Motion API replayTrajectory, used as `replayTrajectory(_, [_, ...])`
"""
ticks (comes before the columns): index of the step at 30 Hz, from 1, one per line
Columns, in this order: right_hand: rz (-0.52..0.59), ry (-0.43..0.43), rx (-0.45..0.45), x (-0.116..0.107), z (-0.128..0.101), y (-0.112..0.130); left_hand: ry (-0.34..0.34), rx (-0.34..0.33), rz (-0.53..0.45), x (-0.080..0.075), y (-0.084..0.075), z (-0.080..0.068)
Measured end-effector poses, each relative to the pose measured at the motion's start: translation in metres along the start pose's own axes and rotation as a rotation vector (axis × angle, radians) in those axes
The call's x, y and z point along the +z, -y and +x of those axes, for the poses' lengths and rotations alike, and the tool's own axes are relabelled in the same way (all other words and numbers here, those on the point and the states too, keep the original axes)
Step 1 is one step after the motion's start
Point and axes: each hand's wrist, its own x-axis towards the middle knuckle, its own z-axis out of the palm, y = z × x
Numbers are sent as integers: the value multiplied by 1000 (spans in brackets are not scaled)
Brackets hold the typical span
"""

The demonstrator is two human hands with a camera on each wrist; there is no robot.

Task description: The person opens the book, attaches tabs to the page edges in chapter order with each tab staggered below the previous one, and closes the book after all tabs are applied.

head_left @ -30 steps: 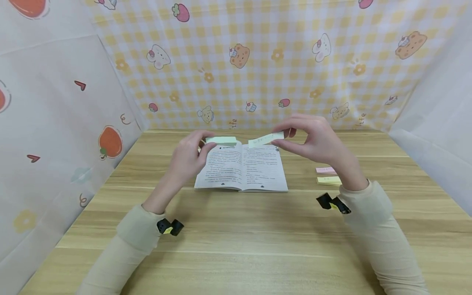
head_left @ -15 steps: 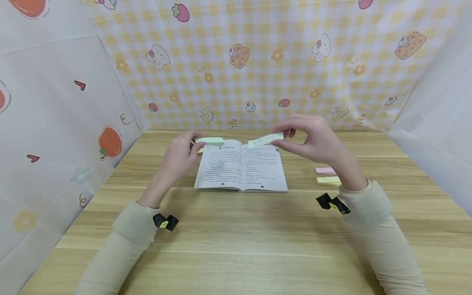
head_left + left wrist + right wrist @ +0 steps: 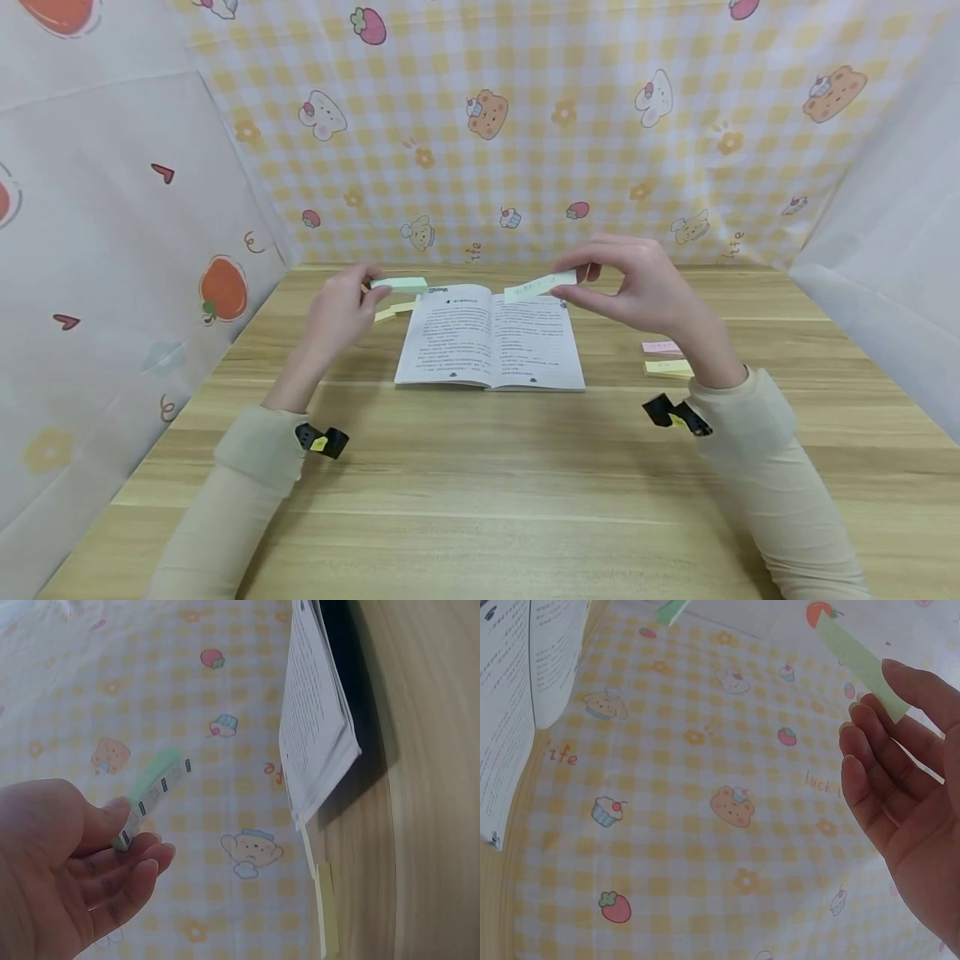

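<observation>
Pale-green paper sticky strip (image 3: 527, 287): pinched between thumb and fingers of the right hand (image 3: 626, 279), raised toward the worktop's (image 3: 480, 483) far edge. The left hand (image 3: 341, 308), pinching a green rectangular paper pad (image 3: 400, 285), has shifted left (right hand practically unmoved); strip and pad now stand well apart, so separation appears complete. Below: a white open paperback book (image 3: 450, 337). Directly on wood: yellow paper pads (image 3: 402, 307) toward the far-left corner; pink (image 3: 660, 347) and yellow paper notes (image 3: 666, 366) toward the right edge.
</observation>
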Motion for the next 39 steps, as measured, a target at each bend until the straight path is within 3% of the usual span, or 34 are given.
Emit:
replayTrajectory(11, [9,7,6,1,0,-1,96,-61,44,-2,26,0])
replayTrajectory(22, [21,12,13,2,0,-1,146,-89,100,4,49,1])
replayTrajectory(39, [15,16,35,2,-2,0,245,-127,125,11,68,0])
